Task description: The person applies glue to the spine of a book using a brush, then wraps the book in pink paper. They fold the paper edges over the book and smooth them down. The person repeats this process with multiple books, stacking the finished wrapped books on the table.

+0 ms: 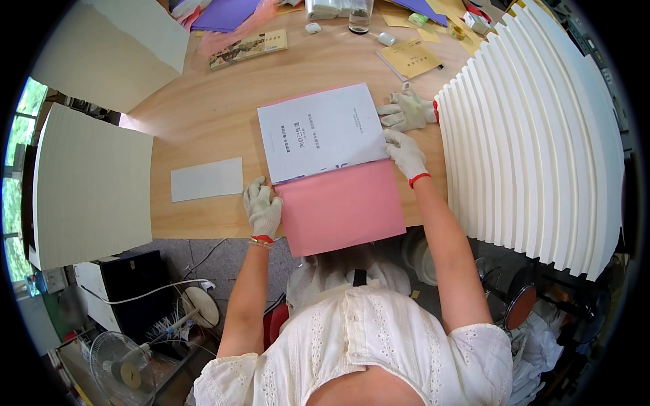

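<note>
A white printed booklet (325, 132) lies slightly turned on the table, with a pink edge showing along its far side. From its near side a pink paper cover (342, 210) spreads toward me, its near edge hanging past the table's edge. My left hand (263, 208), in a pale knit glove, grips the pink cover at its left edge near the fold. At the booklet's lower right corner, my gloved right hand (406, 154) has its fingers closed on the edge. Beyond it lies another red-cuffed glove (408, 110); whether a hand fills it I cannot tell.
A blank grey-white card (206, 179) lies at left. Tall white paper stacks (95, 183) flank the left side, and a stepped white stack (528, 142) the right. Farther back are a picture-covered book (248, 49), a yellow booklet (412, 58) and a glass (359, 19).
</note>
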